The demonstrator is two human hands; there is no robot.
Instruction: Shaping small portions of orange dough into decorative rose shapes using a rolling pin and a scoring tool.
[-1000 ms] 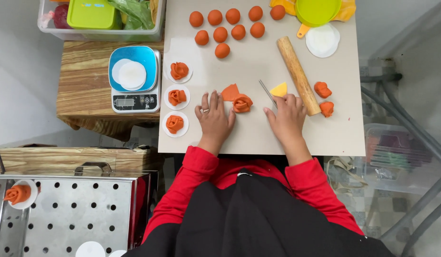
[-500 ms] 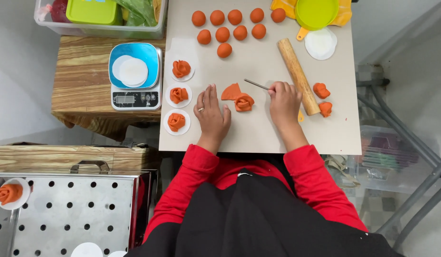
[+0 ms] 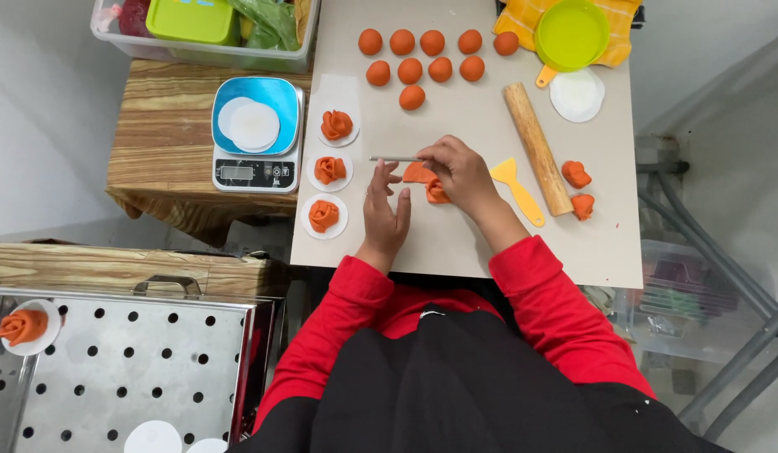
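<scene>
Right hand: the right hand (image 3: 460, 172) is closing its fingers around a thin metal stick (image 3: 395, 158), pinching it at one end while the rest is pointing away to the left.
Left hand: the left hand (image 3: 385, 210) is lying open and flat on the beige board (image 3: 456, 243), fingers spread, gripping nothing.
Dough piece: a flattened orange dough piece (image 3: 424, 180) is sitting partly under the right hand's fingers and just beyond the left hand's fingertips; the right hand is the nearer one.
Axis: the stick is lying level across the board, crossing just above the dough.
Alongside: a yellow scraper (image 3: 516, 189) and a wooden rolling pin (image 3: 537, 147) are resting just right of the right hand; three finished dough roses (image 3: 325, 170) are waiting left of the left hand.
</scene>
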